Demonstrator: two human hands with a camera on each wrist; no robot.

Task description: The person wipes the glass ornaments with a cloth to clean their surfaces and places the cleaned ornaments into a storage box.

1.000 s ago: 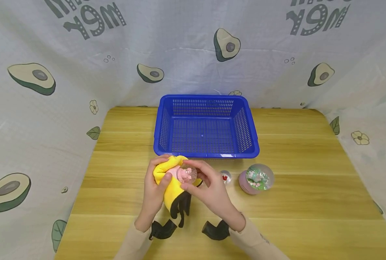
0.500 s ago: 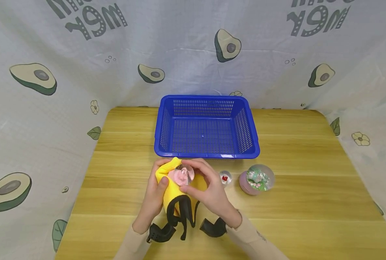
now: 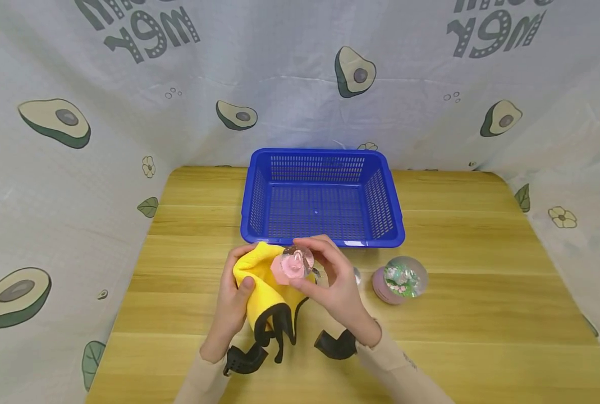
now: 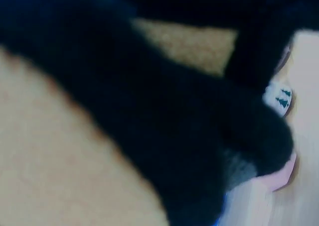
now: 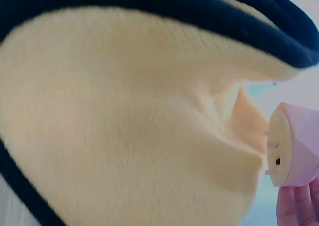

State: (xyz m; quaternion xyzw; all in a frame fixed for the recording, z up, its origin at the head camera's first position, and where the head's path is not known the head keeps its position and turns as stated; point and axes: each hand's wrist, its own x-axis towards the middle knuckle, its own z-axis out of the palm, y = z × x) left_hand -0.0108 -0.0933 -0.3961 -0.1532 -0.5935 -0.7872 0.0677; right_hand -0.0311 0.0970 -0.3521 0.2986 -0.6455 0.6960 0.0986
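My left hand grips a yellow cloth with black edging, thumb on top, its lower end hanging in folds. Between thumb and fingers, my right hand holds a small snow globe with a pink faceted base, tilted beside the cloth's upper part. In the right wrist view, the underside of the pink base shows small feet and a dark spot, with fingertips below it. Much of both wrist views is filled by the cloth, up close.
A blue perforated basket stands behind the hands on the wooden table. Right of the hands is a larger snow globe on a pinkish base. A smaller clear globe is mostly hidden behind the right hand.
The pink-based snow globe has turned and shifted slightly right, out of the cloth's wrap, with the right hand. The cloth hangs looser, and the right hand now covers most of the smaller globe.
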